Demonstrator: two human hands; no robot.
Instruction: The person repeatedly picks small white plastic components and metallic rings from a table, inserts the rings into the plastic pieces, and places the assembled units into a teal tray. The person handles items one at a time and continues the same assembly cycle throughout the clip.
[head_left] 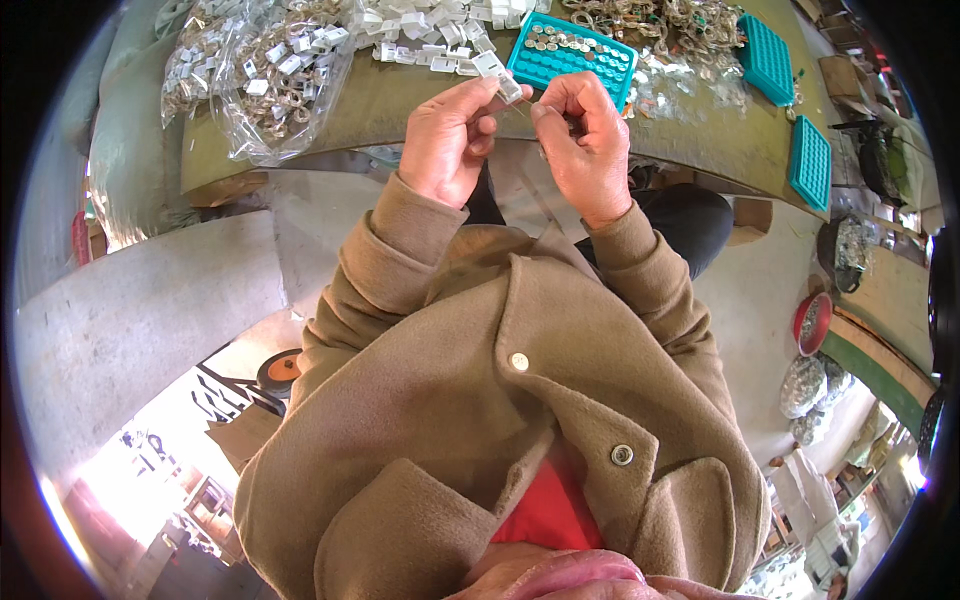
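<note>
My left hand (440, 145) pinches a small white rectangular plastic casing (489, 66) between thumb and fingers, over the near edge of the table. Close beside it, my right hand (587, 145) is closed, thumb against curled fingers. A thin strand seems to run between the casing and the right fingertips; what those fingers grip is too small to make out. Just beyond my hands lies a teal tray (520, 72) with rows of pockets, several of them holding small round silvery pieces. A heap of similar white casings (430, 25) spreads to the left of the tray.
Clear plastic bags (265, 85) of white pieces with tan wire coils lie at the left. Tangled tan wires (690, 25) and small clear bits (690, 85) cover the right. Two more teal trays (767, 60) sit along the table's right edge. A red bowl (813, 322) stands beyond.
</note>
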